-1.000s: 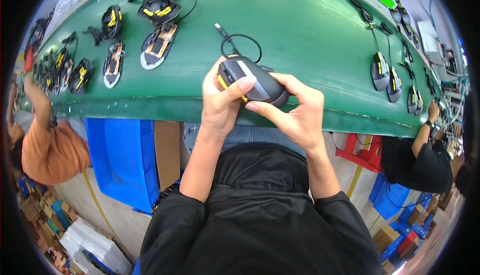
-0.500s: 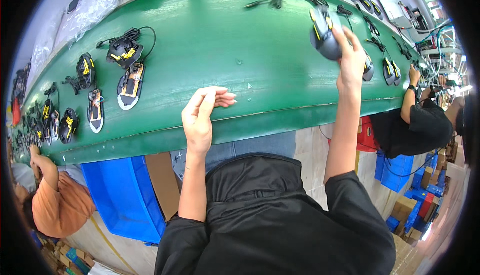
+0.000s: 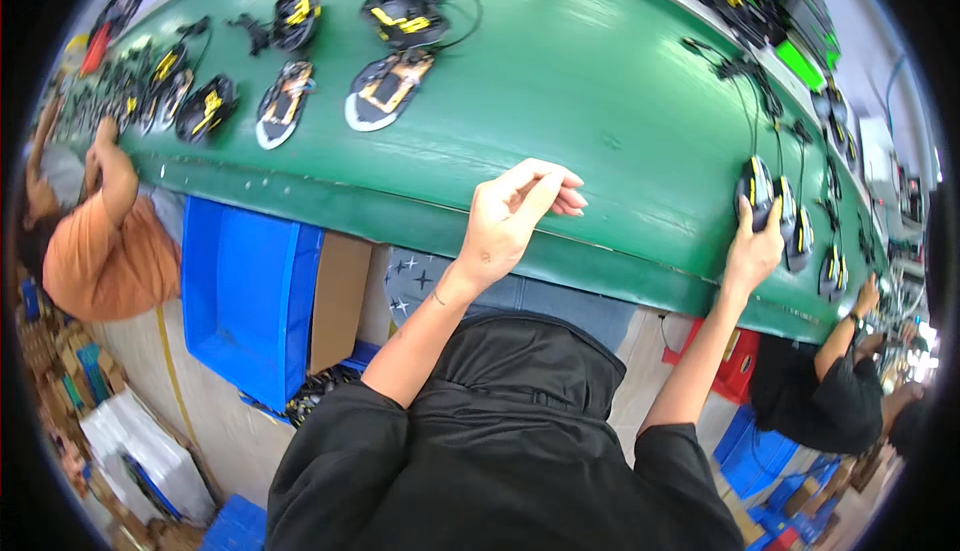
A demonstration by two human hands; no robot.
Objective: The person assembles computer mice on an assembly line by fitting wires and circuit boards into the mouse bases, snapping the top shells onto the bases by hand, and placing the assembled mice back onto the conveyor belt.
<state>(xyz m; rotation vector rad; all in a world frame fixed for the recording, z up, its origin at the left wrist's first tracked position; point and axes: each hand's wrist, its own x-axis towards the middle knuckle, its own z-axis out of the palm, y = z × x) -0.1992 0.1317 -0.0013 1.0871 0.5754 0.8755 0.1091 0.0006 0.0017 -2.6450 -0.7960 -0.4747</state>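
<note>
At the right of the green work surface, my right hand [image 3: 755, 246] is closed around the near end of a black computer mouse [image 3: 753, 186] with yellow trim. Its black cable [image 3: 750, 76] trails away toward the far edge, and more mice [image 3: 786, 211] lie beside it. My left hand [image 3: 515, 219] hovers above the near edge at the middle, its fingers curled together with thumb against them and nothing visible in them. To its left lie an open mouse base [image 3: 388, 91] with exposed circuit board and an upturned black shell [image 3: 405, 16] with yellow parts inside.
Along the left lie several more mouse shells [image 3: 297, 16] and bases [image 3: 286, 103]. Below the table edge stand a blue bin [image 3: 240, 301] and a cardboard piece [image 3: 338, 301]. A co-worker in orange [image 3: 100, 241] sits left, another in black [image 3: 820, 381] right. A green box [image 3: 800, 66] sits beyond the far edge.
My right hand has brought the mouse from above the surface down beside the others at the right. The head view has turned right. My left hand keeps its curled pose.
</note>
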